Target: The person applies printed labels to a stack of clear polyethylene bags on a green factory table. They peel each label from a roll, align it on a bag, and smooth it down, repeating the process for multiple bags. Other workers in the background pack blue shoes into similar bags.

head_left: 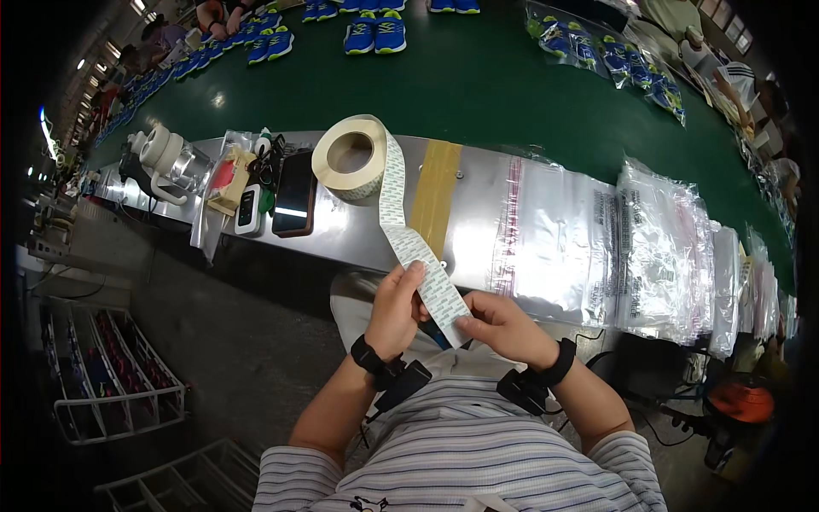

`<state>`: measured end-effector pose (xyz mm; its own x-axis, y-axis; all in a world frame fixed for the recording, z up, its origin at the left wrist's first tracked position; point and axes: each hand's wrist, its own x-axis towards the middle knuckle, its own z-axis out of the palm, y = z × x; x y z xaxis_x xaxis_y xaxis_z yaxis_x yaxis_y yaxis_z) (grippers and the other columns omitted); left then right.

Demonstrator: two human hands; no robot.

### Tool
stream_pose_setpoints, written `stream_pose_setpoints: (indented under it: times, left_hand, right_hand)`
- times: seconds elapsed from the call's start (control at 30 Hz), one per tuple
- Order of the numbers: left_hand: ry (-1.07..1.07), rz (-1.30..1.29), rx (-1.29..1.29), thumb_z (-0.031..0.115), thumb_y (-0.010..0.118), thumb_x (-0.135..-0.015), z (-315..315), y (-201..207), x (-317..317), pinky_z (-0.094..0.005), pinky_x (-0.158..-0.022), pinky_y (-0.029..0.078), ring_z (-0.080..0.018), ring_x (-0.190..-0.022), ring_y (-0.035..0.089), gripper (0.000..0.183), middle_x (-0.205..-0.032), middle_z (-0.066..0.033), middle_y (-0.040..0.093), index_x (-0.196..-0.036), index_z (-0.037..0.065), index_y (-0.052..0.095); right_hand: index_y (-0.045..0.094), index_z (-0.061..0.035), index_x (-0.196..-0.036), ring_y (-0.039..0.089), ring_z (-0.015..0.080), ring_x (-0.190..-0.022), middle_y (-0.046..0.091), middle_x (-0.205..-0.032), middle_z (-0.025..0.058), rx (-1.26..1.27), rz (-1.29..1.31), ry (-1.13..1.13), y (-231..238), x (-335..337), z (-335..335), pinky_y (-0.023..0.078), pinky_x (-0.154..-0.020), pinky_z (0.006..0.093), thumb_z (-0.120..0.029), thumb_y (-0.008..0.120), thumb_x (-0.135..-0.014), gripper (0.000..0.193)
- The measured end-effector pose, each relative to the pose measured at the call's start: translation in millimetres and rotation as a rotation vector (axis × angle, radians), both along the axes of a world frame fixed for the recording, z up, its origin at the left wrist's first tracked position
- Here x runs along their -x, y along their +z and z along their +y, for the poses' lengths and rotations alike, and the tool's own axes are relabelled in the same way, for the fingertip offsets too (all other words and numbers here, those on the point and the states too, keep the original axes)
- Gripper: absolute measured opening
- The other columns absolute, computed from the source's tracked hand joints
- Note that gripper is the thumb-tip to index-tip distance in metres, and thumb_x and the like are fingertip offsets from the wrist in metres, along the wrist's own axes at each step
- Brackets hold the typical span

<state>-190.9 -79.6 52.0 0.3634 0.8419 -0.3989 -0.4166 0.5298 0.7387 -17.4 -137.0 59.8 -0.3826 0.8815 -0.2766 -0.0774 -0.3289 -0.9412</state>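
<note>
A roll of printed white stickers [333, 181] lies on the metal table, and its loose strip [433, 286] runs down toward my body. My left hand [397, 309] pinches the strip partway along, thumb on top. Close to the strip's free end, my right hand [505, 328] grips it between thumb and fingers. Between the two hands the strip is held fairly flat and tilted. The fingers underneath the strip are mostly hidden.
Stacks of clear plastic bags [559, 243] lie at the right of the metal table [341, 235]. Left of the roll are a phone [294, 194], a small white device [248, 210] and a bottle [177, 160]. Beyond, blue shoes [375, 34] stand on a green surface [281, 94].
</note>
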Motion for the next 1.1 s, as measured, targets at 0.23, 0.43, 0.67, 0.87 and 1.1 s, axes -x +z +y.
stream_pose_setpoints:
  times: [0.23,0.43,0.67,0.87,1.1]
  left_hand:
    - [0.033,0.318,-0.283,0.017,0.053,-0.093,20.7,-10.2,-4.3,-0.0214,-0.053,0.044,-0.0082,-0.064,0.053,0.023,-0.087,-0.0050,0.056,-0.108,0.000,0.048]
    - [0.095,1.088,-1.408,0.012,0.067,-0.078,-20.0,30.6,5.9,-0.0387,-0.079,0.046,-0.0312,-0.094,0.054,0.039,-0.102,-0.0155,0.055,-0.112,0.001,0.051]
    - [-0.230,0.375,-0.508,0.012,0.055,-0.092,-19.3,3.7,-1.6,-0.0233,-0.075,0.047,-0.0068,-0.086,0.055,0.018,-0.093,-0.0033,0.059,-0.104,-0.001,0.054]
    - [-0.292,0.202,-0.438,0.012,0.053,-0.093,-7.9,-12.9,-0.2,-0.0186,-0.062,0.041,-0.0024,-0.076,0.051,0.014,-0.087,0.0004,0.058,-0.101,0.000,0.058]
    - [-0.283,0.394,-0.641,0.009,0.061,-0.087,-5.1,7.6,-20.4,-0.0209,-0.064,0.044,-0.0051,-0.077,0.052,0.014,-0.088,-0.0004,0.058,-0.095,-0.001,0.059]
  right_hand:
    - [0.057,0.0010,-0.100,0.050,0.0092,-0.066,0.056,-0.073,0.0021,-0.060,-0.178,-0.151,9.8,-12.1,-5.7,0.043,-0.060,0.0248,-0.013,0.049,-0.092,0.018]
    - [0.059,0.0013,-0.085,0.057,0.0332,-0.068,0.056,-0.074,0.0172,-0.548,-0.653,-0.367,15.1,0.2,-1.8,0.045,-0.060,0.0354,0.003,0.057,-0.075,0.010]
    - [0.054,-0.0007,-0.078,0.050,0.0110,-0.065,0.049,-0.076,0.0041,-0.439,-0.313,-0.398,15.1,24.3,9.0,0.040,-0.058,0.0230,-0.001,0.062,-0.079,0.007]
    - [0.055,-0.0003,-0.079,0.050,0.0094,-0.065,0.049,-0.076,0.0025,-0.373,-0.288,-0.351,22.1,8.8,6.6,0.040,-0.058,0.0217,0.001,0.061,-0.080,0.006]
    - [0.063,-0.0020,-0.083,0.054,0.0153,-0.067,0.056,-0.077,0.0070,-0.454,-0.395,-0.433,8.2,-1.5,3.2,0.043,-0.060,0.0265,0.003,0.063,-0.077,0.008]
